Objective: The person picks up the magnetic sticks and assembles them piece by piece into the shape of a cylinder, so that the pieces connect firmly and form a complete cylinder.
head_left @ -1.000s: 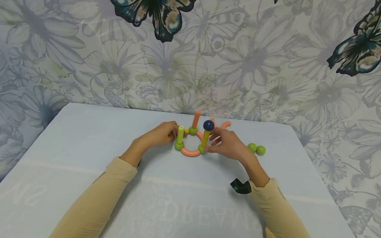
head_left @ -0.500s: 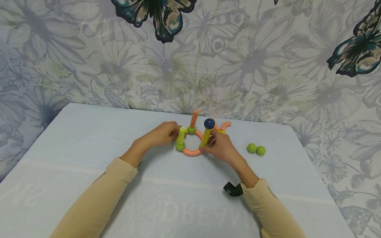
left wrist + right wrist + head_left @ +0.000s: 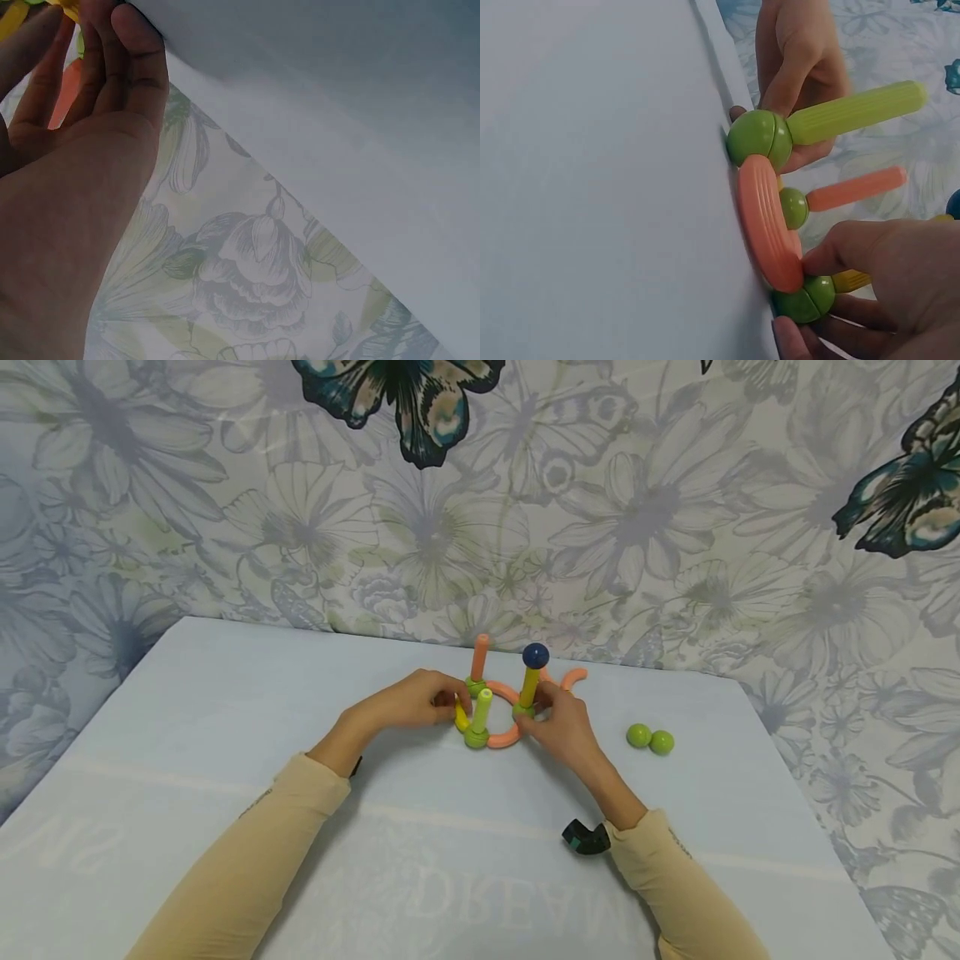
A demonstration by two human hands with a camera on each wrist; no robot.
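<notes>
A ring of toy building pieces lies on the table, with curved orange rods (image 3: 763,225) and a curved yellow rod (image 3: 461,717) joined by green balls. From it rise a light green rod (image 3: 482,712), an orange straight rod (image 3: 480,658) and a yellow straight rod (image 3: 529,687) topped by a dark blue ball (image 3: 536,656). My left hand (image 3: 420,697) pinches the curved yellow rod on the ring's left side; its fingertips partly hide it. With thumb and fingers, my right hand (image 3: 566,724) grips the green ball (image 3: 804,301) beneath the yellow straight rod.
Two loose green balls (image 3: 650,739) lie to the right of my right hand. Behind it, more curved orange pieces (image 3: 574,677) rest near the table's far edge. The white table (image 3: 420,860) meets a flower-patterned wall (image 3: 300,527) at the back.
The ring has turned counterclockwise: the light green rod has shifted right, the orange straight rod left. My right hand has closed in on the green ball below the yellow straight rod.
</notes>
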